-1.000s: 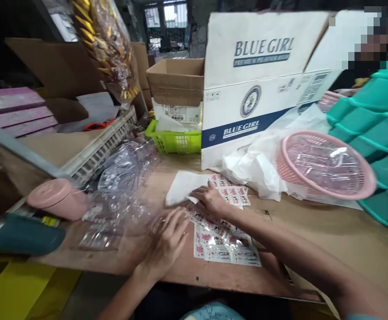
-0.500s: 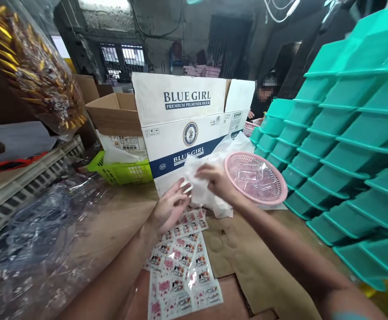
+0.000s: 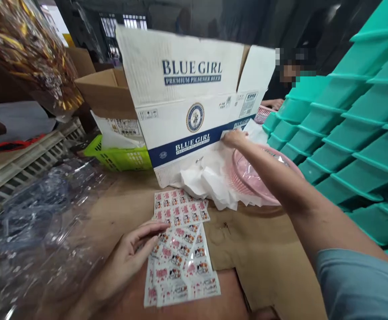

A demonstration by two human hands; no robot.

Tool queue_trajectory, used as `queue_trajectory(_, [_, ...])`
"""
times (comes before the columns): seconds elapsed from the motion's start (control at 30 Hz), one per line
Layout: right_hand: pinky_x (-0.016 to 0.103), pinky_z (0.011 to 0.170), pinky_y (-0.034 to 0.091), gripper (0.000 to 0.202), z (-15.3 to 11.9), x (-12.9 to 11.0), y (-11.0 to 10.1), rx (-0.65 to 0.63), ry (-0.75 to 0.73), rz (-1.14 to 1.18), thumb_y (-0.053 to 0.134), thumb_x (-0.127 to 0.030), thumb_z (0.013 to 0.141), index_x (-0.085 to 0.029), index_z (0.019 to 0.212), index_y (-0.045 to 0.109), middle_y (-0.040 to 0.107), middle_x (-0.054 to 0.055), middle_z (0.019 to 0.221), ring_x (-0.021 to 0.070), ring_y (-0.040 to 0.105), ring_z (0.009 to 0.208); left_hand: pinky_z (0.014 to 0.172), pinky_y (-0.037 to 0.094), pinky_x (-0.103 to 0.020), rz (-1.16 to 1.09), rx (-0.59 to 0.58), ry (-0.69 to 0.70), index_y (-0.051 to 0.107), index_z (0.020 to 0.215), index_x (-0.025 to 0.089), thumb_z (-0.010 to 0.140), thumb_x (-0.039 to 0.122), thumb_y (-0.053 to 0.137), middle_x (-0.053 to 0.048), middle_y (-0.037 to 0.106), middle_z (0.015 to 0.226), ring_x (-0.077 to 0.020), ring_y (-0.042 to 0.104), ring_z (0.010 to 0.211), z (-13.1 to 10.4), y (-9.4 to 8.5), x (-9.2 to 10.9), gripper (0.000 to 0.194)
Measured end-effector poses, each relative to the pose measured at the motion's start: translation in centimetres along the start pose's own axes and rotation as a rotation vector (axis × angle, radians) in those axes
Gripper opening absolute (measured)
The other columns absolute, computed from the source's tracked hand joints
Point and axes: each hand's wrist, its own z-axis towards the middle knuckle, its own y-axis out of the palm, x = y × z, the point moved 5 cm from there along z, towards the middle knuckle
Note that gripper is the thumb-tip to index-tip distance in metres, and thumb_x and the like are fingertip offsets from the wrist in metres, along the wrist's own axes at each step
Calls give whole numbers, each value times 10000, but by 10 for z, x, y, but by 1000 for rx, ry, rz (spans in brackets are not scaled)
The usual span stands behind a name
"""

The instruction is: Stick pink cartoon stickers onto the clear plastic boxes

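Currently, the bare left hand [image 3: 130, 253] is positioned at the near left edge of the overlapping white sticker sheets with pink and orange cartoon prints [image 3: 183, 255]. Thumb and fingers stand apart; the fingertips overlie the sheets' left margin, contact unconfirmed. The sheets lie to the right of this hand, well apart from the bare right hand [image 3: 236, 138]. That hand reaches far right, beside the white-and-blue cardboard box [image 3: 194, 84], beyond the round pink plastic basket [image 3: 239, 181]. Its fingertips are obscured; whether they clamp anything cannot be told.
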Motion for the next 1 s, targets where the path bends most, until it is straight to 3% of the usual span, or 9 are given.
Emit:
queue_trajectory(0.17, [676, 1030, 293, 214, -9, 16, -9, 170, 40, 108, 550, -163, 917, -70, 1050, 689, 594, 210, 1249, 390, 415, 1260, 1137, 427, -451, 137, -51, 51, 728, 1159, 263, 917, 406, 573, -66, 683, 1279, -265, 595, 1250, -24, 3, -2, 321])
queue_trajectory(0.3, [579, 1009, 324, 370, -43, 20, -43, 382, 100, 218, 328, -99, 966, -41, 1160, 637, 539, 247, 1274, 342, 409, 1238, 1137, 432, -436, 187, -26, 114, 708, 1197, 281, 931, 373, 565, -56, 669, 1307, -249, 582, 1268, -41, 6, -5, 315])
queue_trajectory(0.4, [463, 975, 404, 410, -95, -29, -47, 405, -218, 444, 291, -93, 971, -89, 1230, 609, 573, 209, 1229, 280, 487, 1173, 1118, 452, -424, 116, 6, 131, 707, 1194, 261, 939, 335, 553, -62, 677, 1289, -242, 595, 1250, -48, 14, -7, 307])
queue_trajectory(0.47, [411, 891, 479, 347, -144, -83, -27, 180, -551, 543, 380, -176, 987, -153, 1219, 637, 654, 140, 1113, 240, 593, 1000, 1108, 457, -415, 90, -9, 132, 710, 1184, 252, 935, 295, 554, -63, 689, 1265, -234, 612, 1224, -50, 26, -8, 297])
queue_trajectory(0.53, [368, 855, 509, 262, -199, -130, -3, 45, -710, 544, 546, -322, 958, -203, 1140, 691, 698, 85, 1053, 214, 632, 920, 1121, 439, -411, 101, -48, 146, 713, 1174, 252, 929, 251, 551, -62, 690, 1258, -227, 605, 1231, -50, 40, -11, 294])
queue_trajectory(0.63, [458, 921, 487, 405, -271, -173, 27, -40, -783, 506, 604, -473, 925, -147, 1151, 690, 683, 160, 1148, 294, 620, 1047, 1190, 341, -430, 143, 15, 202, 657, 1271, 262, 927, 214, 530, -67, 599, 1390, -228, 495, 1357, -51, 47, -19, 369])
queue_trajectory(0.73, [548, 994, 410, 477, -313, -185, 38, -65, -760, 466, 519, -511, 966, -116, 1197, 656, 633, 216, 1229, 351, 560, 1145, 1224, 270, -447, 203, 174, 244, 550, 1390, 265, 937, 213, 495, -80, 470, 1511, -225, 384, 1442, -50, 38, -35, 459])
queue_trajectory(0.9, [505, 984, 390, 609, -288, -188, 44, -108, -667, 454, 603, -577, 897, -108, 1285, 578, 584, 220, 1245, 353, 520, 1139, 1207, 312, -459, 417, 161, 261, 494, 1426, 169, 926, 160, 428, -154, 463, 1502, -243, 409, 1428, -42, 46, -63, 505])
queue_trajectory(1.0, [538, 957, 380, 870, -255, -195, 52, -127, -641, 455, 756, -621, 735, -102, 1378, 481, 553, 237, 1258, 400, 495, 1158, 1225, 247, -522, 603, 216, 223, 348, 1520, 155, 942, 190, 431, -174, 289, 1614, -295, 239, 1515, -49, 59, -71, 585])
